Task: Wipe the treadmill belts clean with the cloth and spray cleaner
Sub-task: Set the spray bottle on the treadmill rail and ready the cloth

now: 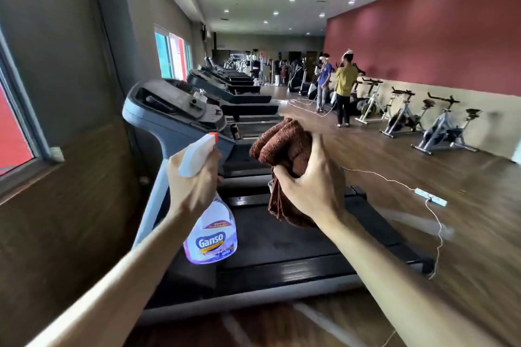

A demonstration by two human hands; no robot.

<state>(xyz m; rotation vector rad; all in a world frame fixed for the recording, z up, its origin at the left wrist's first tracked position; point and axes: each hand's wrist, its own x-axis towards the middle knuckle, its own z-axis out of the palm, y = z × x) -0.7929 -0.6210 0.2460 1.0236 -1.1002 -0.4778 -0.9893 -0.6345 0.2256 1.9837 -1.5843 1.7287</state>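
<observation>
A long gym hall is seen, with a wooden floor and a red wall on the right. A row of treadmills is lined along the left wall; the nearest treadmill is seen beneath the raised arms, its black belt lying below both hands and touched by neither. At least four treadmills can be counted in the row, those farther back being too small to count exactly. Three exercise bikes are plainly seen along the right wall, with more partly hidden behind two standing people. A white power strip is seen on the floor beside the treadmill, with a thin cable trailing from it. The brown cloth is bunched and gripped by the right hand, whose fingers are curled round it, a fold hanging below the palm. The spray bottle is held upright by the left hand, which is closed round its neck below the white trigger head with an orange nozzle tip. The word "Ganso" can be read on the bottle's label; the smaller print is too blurred to read.
</observation>
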